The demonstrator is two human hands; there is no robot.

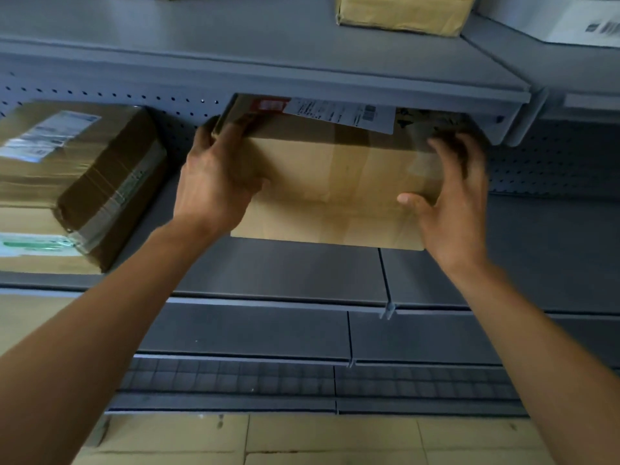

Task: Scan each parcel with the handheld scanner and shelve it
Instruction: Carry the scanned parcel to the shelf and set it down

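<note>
A brown cardboard parcel [335, 182] with a white shipping label on its top sits on the grey middle shelf [288, 270], its top just under the shelf above. My left hand [214, 176] grips the parcel's left end, fingers curled over its upper corner. My right hand [449, 196] lies against the parcel's right end with fingers spread and the thumb on the front face. No handheld scanner is in view.
A taped brown box [84, 182] with labels lies on another parcel at the left of the same shelf. The upper shelf [235, 62] carries a brown parcel [402, 11] and a white box [583, 21]. Lower grey shelves and a tiled floor lie below.
</note>
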